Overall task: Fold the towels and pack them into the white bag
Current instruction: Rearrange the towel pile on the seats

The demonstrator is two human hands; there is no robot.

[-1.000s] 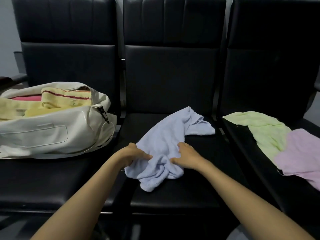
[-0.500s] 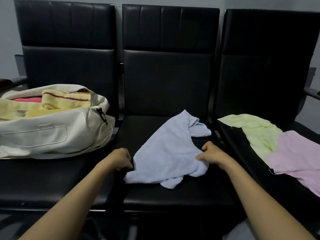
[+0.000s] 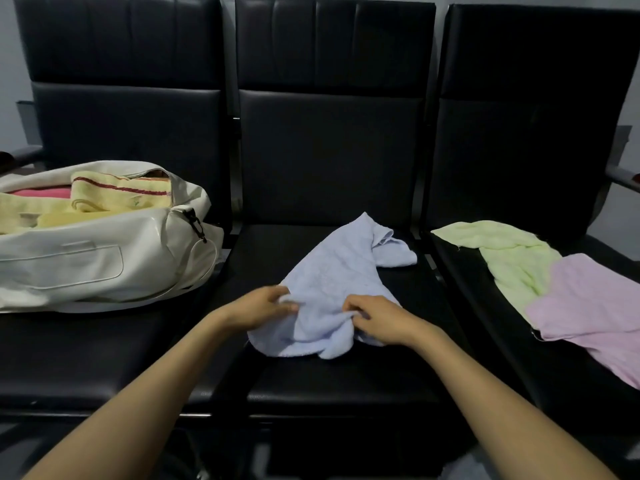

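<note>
A light blue towel [image 3: 339,271] lies crumpled on the middle black seat. My left hand [image 3: 258,308] pinches its near left edge, and my right hand [image 3: 375,317] grips a bunched fold at its near right. The white bag [image 3: 104,261] sits open on the left seat, holding a yellow towel with a red stripe [image 3: 121,195] and a pink one [image 3: 38,194]. A pale green towel [image 3: 509,258] and a pink-lilac towel [image 3: 588,306] lie spread on the right seat.
Three black padded seats stand in a row with tall backs [image 3: 332,98]. Metal armrests show at the far left [image 3: 24,154] and far right [image 3: 623,176]. The middle seat's front part [image 3: 339,382] is bare.
My hands, spread apart on the towel's near edge half a second ago, have come back together, bunching the blue towel's near part between them.
</note>
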